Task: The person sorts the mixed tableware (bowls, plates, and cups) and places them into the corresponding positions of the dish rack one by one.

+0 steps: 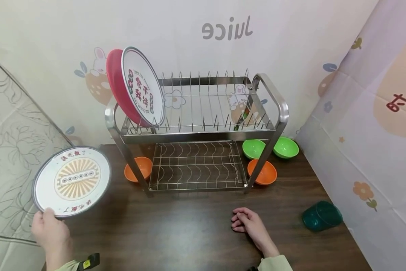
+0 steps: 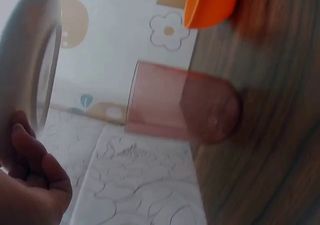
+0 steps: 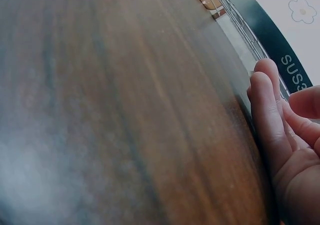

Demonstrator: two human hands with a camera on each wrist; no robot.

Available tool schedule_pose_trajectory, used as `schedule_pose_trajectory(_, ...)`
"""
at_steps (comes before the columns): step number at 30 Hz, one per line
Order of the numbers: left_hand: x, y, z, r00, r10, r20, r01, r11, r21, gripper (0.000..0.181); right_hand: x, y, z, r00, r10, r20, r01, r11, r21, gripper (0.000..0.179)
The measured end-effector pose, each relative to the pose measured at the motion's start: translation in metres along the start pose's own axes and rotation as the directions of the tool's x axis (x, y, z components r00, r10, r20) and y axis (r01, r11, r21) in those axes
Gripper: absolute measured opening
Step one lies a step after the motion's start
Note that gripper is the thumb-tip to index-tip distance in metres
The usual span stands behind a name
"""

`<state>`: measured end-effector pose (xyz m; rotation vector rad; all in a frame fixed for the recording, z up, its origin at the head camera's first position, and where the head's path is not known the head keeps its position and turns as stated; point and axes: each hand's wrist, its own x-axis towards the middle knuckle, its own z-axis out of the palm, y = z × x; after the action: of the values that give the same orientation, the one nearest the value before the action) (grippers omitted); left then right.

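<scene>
My left hand (image 1: 52,229) pinches the rim of a white plate (image 1: 72,182) with a dark edge and a sunburst print, thumb on its upper face. In the left wrist view the fingers (image 2: 32,147) curl under the plate's underside (image 2: 22,60). My right hand (image 1: 250,226) rests on the dark wooden table (image 1: 176,233) in front of the rack, fingers loosely curled and holding nothing. On the left of the two-tier metal dish rack (image 1: 199,137), a white printed plate (image 1: 143,86) stands tilted on its edge against a red one (image 1: 116,82).
A clear pink cup (image 2: 180,102) stands on the table, hidden by the plate in the head view. Orange bowls (image 1: 138,169) sit at both rack ends, with green bowls (image 1: 286,147) at the right. A dark green cup (image 1: 321,216) is at the right edge.
</scene>
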<state>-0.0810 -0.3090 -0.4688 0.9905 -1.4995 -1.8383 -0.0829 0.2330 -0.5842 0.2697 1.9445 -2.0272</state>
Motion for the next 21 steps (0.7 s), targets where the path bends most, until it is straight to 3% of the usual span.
schedule_pose_trajectory(6, -0.002, 0.005, -0.015, 0.994, 0.068, 0.083, -0.079, 0.986, 0.145, 0.025, 0.0, -0.002, 0.001, 1.0, 0.0, -0.001, 0.0, 1.0, -0.004, 0.032)
schedule_pose_trajectory(9, -0.002, 0.006, -0.017, 0.983, 0.091, 0.16, -0.128, 0.962, 0.24, 0.028, 0.001, -0.002, 0.001, 1.0, 0.005, -0.004, -0.005, 1.0, -0.006, 0.032)
schedule_pose_trajectory(12, 0.0, 0.004, -0.021, 0.963, 0.06, 0.262, -0.145, 0.938, 0.316, 0.031, 0.002, -0.001, 0.001, 1.0, 0.009, -0.002, -0.009, 1.0, -0.007, 0.032)
schedule_pose_trajectory(15, 0.003, 0.0, -0.025, 0.908, 0.034, 0.418, -0.187, 0.925, 0.331, 0.03, 0.002, -0.002, 0.0, 1.0, 0.015, -0.006, -0.015, 1.0, 0.0, 0.036)
schedule_pose_trajectory(19, 0.001, -0.008, -0.024, 0.795, 0.05, 0.604, -0.339, 0.863, 0.375, 0.032, 0.002, -0.004, 0.001, 0.999, 0.027, -0.02, -0.027, 1.0, 0.007, 0.044)
schedule_pose_trajectory(21, -0.003, -0.012, -0.019, 0.751, 0.048, 0.658, -0.402, 0.824, 0.399, 0.036, 0.002, -0.004, 0.002, 0.999, 0.033, -0.022, -0.033, 0.999, 0.002, 0.046)
